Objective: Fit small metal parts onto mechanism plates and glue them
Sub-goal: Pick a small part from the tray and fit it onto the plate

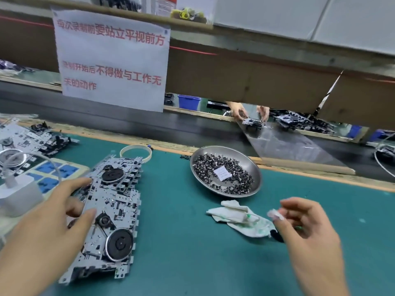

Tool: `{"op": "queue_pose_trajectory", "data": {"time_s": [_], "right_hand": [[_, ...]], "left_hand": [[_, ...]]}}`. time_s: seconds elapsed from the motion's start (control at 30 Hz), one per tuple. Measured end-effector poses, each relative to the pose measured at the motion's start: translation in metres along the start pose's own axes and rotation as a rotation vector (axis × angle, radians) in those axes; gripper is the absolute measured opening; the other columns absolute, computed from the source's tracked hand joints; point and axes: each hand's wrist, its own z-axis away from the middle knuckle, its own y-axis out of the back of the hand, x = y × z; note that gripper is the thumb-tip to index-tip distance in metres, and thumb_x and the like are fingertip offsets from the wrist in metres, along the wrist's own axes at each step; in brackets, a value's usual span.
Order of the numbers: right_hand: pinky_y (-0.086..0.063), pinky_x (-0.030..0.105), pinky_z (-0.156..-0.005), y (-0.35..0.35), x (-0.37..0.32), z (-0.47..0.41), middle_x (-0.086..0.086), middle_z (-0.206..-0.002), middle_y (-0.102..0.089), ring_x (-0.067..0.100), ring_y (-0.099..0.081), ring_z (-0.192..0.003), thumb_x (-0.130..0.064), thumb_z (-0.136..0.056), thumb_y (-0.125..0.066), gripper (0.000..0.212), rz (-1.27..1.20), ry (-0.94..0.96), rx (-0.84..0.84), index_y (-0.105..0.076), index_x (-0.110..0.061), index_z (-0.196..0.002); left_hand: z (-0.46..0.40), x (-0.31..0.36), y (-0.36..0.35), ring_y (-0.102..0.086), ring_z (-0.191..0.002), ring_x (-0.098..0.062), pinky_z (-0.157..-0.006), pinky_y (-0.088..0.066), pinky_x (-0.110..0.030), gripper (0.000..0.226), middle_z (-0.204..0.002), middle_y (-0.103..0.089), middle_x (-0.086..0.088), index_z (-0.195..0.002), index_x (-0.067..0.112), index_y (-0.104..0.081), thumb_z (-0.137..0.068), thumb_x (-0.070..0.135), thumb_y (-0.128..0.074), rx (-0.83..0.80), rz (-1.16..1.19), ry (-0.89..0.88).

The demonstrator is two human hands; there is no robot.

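A stack of grey metal mechanism plates (116,201) with black wheels lies on the green mat at lower left. My left hand (53,218) grips the stack's left edge, thumb and fingers curled onto the top plate. A steel dish (255,167) of several small dark metal parts stands right of the stack, with a white paper slip in it. My right hand (307,229) hovers above the mat at right, blurred, fingers curled. A small pale thing sits at its fingertips; I cannot tell what it is.
A white crumpled cloth (239,214) lies between my hands. A tape ring (136,152) sits behind the stack. A white charger (20,196) and more plates (27,139) are at far left. Another person's hands (250,113) work across the conveyor. A paper sign (111,58) hangs ahead.
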Motion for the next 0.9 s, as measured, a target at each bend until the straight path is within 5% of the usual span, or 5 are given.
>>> {"op": "queue_pose_trajectory", "data": {"time_s": [0.23, 0.37, 0.43, 0.57, 0.9], "right_hand": [[-0.043, 0.012, -0.046, -0.023, -0.003, 0.001, -0.004, -0.061, -0.061, -0.002, -0.048, -0.048, -0.053, -0.029, -0.090, 0.049, -0.475, -0.453, -0.317, -0.070, -0.023, -0.062], [-0.045, 0.019, -0.044, -0.027, 0.004, 0.001, -0.004, -0.065, -0.060, 0.004, -0.048, -0.047, -0.045, -0.024, -0.093, 0.054, -0.769, -0.670, -0.446, -0.073, -0.019, -0.067], [-0.046, 0.020, -0.046, -0.029, 0.009, -0.002, -0.003, -0.068, -0.061, 0.005, -0.050, -0.049, -0.045, -0.038, -0.091, 0.049, -0.754, -0.690, -0.459, -0.076, -0.017, -0.075], [-0.046, 0.014, -0.053, -0.036, 0.018, -0.010, -0.011, -0.069, -0.062, -0.001, -0.053, -0.059, -0.034, -0.082, -0.060, 0.018, -0.072, -0.465, -0.394, -0.075, -0.026, -0.080], [-0.030, 0.026, -0.070, -0.038, 0.036, -0.030, -0.013, -0.084, -0.047, 0.009, -0.048, -0.082, -0.036, -0.089, -0.055, 0.025, 0.781, -0.132, -0.385, -0.033, -0.034, -0.101]], "left_hand": [[-0.008, 0.021, 0.002, -0.061, -0.084, -0.014, -0.091, -0.043, -0.041, 0.040, -0.089, -0.059, 0.027, -0.099, 0.030, -0.053, -0.072, 0.058, -0.043, 0.069, 0.146, 0.053], [-0.015, 0.051, 0.015, -0.059, -0.096, -0.036, -0.090, -0.045, -0.055, 0.051, -0.106, -0.061, -0.006, -0.109, 0.045, -0.050, -0.062, 0.063, -0.056, -0.048, 0.367, 0.019], [-0.016, 0.079, 0.015, -0.063, -0.084, -0.025, -0.085, -0.053, -0.034, 0.049, -0.090, -0.066, -0.001, -0.108, 0.040, -0.054, -0.064, 0.059, -0.056, -0.015, 0.463, -0.009], [-0.003, 0.130, -0.021, -0.043, -0.040, -0.006, -0.052, -0.038, -0.030, 0.031, -0.048, -0.050, 0.010, -0.102, 0.044, -0.053, -0.081, 0.022, -0.061, -0.081, 0.598, 0.007], [0.001, 0.126, -0.084, -0.042, -0.050, -0.009, -0.056, -0.033, -0.027, 0.030, -0.048, -0.049, 0.012, -0.109, 0.035, -0.043, -0.091, 0.012, -0.049, -0.261, 0.436, 0.269]]}}
